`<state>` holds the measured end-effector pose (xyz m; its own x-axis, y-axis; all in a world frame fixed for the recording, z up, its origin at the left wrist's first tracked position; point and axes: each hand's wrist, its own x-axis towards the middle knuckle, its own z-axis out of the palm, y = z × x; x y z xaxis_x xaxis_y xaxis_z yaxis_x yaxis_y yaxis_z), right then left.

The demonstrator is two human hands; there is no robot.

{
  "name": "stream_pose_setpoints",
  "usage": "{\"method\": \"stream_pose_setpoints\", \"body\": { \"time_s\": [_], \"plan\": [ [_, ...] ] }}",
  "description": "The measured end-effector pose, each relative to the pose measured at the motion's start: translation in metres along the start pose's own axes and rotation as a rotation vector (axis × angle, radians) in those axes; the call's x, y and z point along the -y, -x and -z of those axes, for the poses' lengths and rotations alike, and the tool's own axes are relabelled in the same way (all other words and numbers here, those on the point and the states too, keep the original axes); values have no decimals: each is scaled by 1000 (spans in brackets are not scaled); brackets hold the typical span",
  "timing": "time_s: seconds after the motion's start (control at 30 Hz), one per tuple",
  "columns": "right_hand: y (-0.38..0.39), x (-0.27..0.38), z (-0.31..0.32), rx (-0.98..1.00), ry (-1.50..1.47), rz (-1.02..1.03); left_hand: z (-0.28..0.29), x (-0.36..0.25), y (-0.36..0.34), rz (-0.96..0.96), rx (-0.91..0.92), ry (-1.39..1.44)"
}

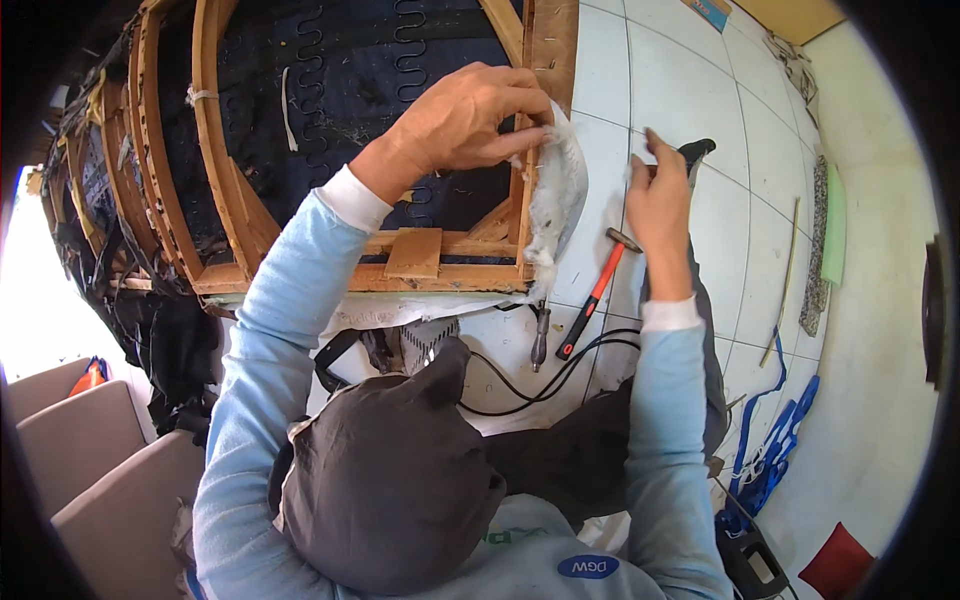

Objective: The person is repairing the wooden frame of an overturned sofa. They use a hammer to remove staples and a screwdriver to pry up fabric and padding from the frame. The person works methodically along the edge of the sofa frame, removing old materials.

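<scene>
My left hand [470, 120] reaches over the corner of an upturned wooden furniture frame [370, 277]. Its thumb and fingers pinch the upper end of a strip of white fluffy wadding [555, 195] that hangs along the frame's right side. My right hand [660, 205] is raised over the tiled floor, apart from the frame, with thumb and forefinger separated and nothing visible between them. Below it lies a hammer [597, 295] with a red and black handle. Closer to the frame's corner is a dark-handled screwdriver [541, 338]. Dark cloth and zigzag springs [410, 50] fill the frame.
A black cable [520, 405] loops across the white tiles [690, 60] near my leg. Beige cushioned panels [85, 430] stand at the left. Blue straps [780, 450] and a red cushion-like piece [838, 562] lie at the right by the wall [890, 330].
</scene>
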<state>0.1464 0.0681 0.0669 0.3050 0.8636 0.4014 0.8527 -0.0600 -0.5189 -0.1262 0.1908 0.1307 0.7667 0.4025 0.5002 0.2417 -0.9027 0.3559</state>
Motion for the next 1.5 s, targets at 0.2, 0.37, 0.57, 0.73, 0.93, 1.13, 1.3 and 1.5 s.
{"method": "stream_pose_setpoints", "body": {
  "time_s": [0.2,0.37,0.57,0.73,0.93,1.13,1.3,1.5],
  "plan": [
    [8,71,8,233,-519,-171,7,-2,-34,-193,44,-183],
    [-17,81,7,323,-447,-232,-2,16,-77,-314,30,-231],
    [18,77,-24,-130,-444,160,-9,38,-78,-129,-42,71],
    [10,81,-8,-72,-189,360,14,2,-66,-153,-151,157],
    [-3,80,-8,-48,-95,469,-1,12,-24,-69,-287,-28],
    [3,72,-23,-137,-167,490,-2,5,17,113,-355,-45],
    [23,40,-2,-215,-446,131,9,1,55,297,-270,47],
    [4,0,-13,-65,240,202,-24,-20,45,416,-215,352]
  ]
}}
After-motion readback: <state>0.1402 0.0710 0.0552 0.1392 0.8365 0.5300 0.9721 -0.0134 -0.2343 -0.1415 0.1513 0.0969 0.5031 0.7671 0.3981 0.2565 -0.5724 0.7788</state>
